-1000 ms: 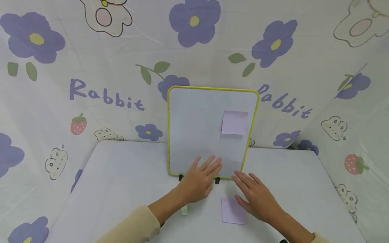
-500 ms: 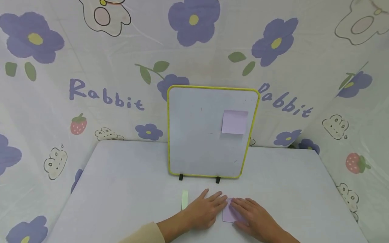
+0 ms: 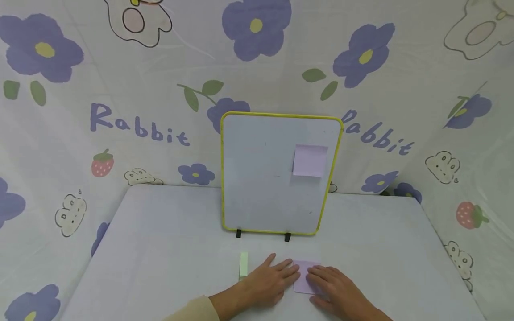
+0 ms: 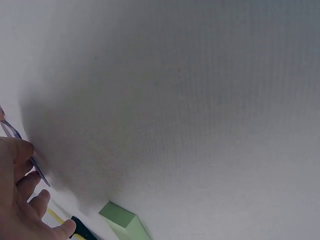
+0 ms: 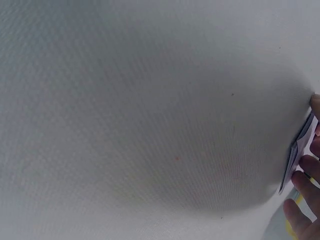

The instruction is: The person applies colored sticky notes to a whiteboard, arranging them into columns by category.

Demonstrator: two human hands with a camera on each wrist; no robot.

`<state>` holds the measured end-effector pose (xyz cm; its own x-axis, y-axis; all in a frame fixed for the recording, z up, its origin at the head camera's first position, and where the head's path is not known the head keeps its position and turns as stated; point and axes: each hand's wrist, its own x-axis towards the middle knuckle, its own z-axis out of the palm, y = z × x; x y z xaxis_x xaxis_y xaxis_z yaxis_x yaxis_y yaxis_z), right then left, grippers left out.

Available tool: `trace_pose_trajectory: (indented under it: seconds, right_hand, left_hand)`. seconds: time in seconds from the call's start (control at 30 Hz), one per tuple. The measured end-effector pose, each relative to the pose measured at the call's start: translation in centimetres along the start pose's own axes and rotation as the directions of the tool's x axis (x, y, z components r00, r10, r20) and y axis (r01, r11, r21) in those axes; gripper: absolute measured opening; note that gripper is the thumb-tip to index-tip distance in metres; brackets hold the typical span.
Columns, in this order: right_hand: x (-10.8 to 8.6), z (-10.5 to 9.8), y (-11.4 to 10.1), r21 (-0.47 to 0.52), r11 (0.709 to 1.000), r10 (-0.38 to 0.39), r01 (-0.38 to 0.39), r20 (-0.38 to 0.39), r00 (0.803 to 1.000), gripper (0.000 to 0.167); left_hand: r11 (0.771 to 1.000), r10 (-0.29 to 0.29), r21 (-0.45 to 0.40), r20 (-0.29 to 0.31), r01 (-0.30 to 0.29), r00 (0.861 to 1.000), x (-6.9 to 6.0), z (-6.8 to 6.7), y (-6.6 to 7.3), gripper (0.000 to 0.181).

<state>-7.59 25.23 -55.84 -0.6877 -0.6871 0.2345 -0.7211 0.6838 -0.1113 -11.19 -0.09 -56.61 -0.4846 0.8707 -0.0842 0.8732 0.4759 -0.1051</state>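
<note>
A purple sticky-note pad (image 3: pixel 301 284) lies in front of the whiteboard in the head view. At its left edge, the left hand (image 3: pixel 268 281) grips with bent fingers, its thumb hidden. The right hand (image 3: pixel 341 292) covers the pad's right side, fingertips on top and thumb near the lower edge. Seen almost edge-on in the right wrist view, the pad's layers (image 5: pixel 296 152) are slightly parted between the thumb and fingers of the right hand (image 5: pixel 307 190). The left wrist view catches the left hand (image 4: pixel 22 200) around a thin pad edge (image 4: pixel 41 173).
The yellow-rimmed whiteboard (image 3: pixel 265 187) stands upright on black feet at the table's back, with one purple note (image 3: pixel 310 161) at its upper right. A narrow green pad (image 3: pixel 243 265) lies left of the left hand. Behind hangs a flower-patterned curtain (image 3: pixel 277 84).
Both hands have come down from near the whiteboard's lower edge to the purple pad. Over the last half second, the right fingertips shifted slightly right, uncovering more of the pad.
</note>
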Motion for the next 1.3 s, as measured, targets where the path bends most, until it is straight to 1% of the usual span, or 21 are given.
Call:
trace_pose_trajectory:
  seconds: [0.17, 0.3, 0.43, 0.53, 0.63, 0.7, 0.8, 0.87, 1.1, 1.2, 1.3]
  right_hand:
    - [-0.1, 0.1, 0.1, 0.006, 1.0, -0.001, 0.001, 0.011, 1.0, 0.044]
    - [0.0, 0.2, 0.2, -0.006, 1.0, 0.003, -0.003, 0.012, 1.0, 0.04]
    - [0.1, 0.3, 0.3, -0.01, 1.0, 0.012, -0.012, 0.025, 1.0, 0.035]
    - [0.2, 0.3, 0.2, -0.001, 1.0, 0.018, -0.018, 0.028, 0.999, 0.031]
    - [0.2, 0.3, 0.2, 0.013, 1.0, -0.005, 0.005, -0.011, 1.0, 0.025]
    - [0.2, 0.3, 0.3, 0.012, 0.999, -0.029, 0.029, -0.05, 0.998, 0.023]
    - [0.2, 0.3, 0.4, 0.005, 0.999, -0.048, 0.049, -0.09, 0.995, 0.023]
    - [0.2, 0.2, 0.5, -0.002, 0.999, -0.048, 0.048, -0.106, 0.993, 0.023]
    - [0.3, 0.0, 0.7, 0.018, 0.999, -0.039, 0.042, -0.145, 0.989, 0.02]
    - [0.3, -0.2, 0.9, 0.02, 0.998, -0.058, 0.063, -0.172, 0.983, 0.021]
    - [0.3, -0.6, 1.1, 0.02, 0.995, -0.087, 0.094, -0.216, 0.972, 0.022]
  left_hand:
    - [1.0, 0.002, -0.005, -0.004, -0.002, 1.0, 0.0, -0.1, 0.1, 0.055]
    - [1.0, 0.001, -0.006, -0.021, -0.001, 1.0, 0.0, 0.0, 0.1, 0.054]
    - [1.0, -0.002, -0.016, -0.021, 0.001, 1.0, -0.1, 0.1, 0.0, 0.054]
    - [1.0, -0.005, -0.015, -0.01, 0.005, 1.0, -0.1, 0.0, -0.1, 0.054]
    - [1.0, -0.012, -0.005, -0.001, 0.012, 1.0, -0.2, 0.0, -0.1, 0.055]
    - [1.0, -0.015, -0.003, 0.007, 0.015, 1.0, -0.3, 0.0, -0.1, 0.055]
    - [1.0, -0.018, -0.007, 0.017, 0.018, 1.0, -0.3, -0.1, -0.1, 0.055]
    - [1.0, -0.018, -0.013, 0.018, 0.018, 1.0, -0.3, -0.1, -0.1, 0.055]
    - [1.0, -0.025, -0.008, -0.012, 0.025, 1.0, -0.5, -0.2, -0.1, 0.055]
    - [0.999, -0.032, -0.018, -0.01, 0.031, 0.999, -0.5, -0.2, -0.2, 0.055]
    - [0.999, -0.036, -0.023, -0.007, 0.036, 0.999, -0.5, -0.2, -0.1, 0.056]
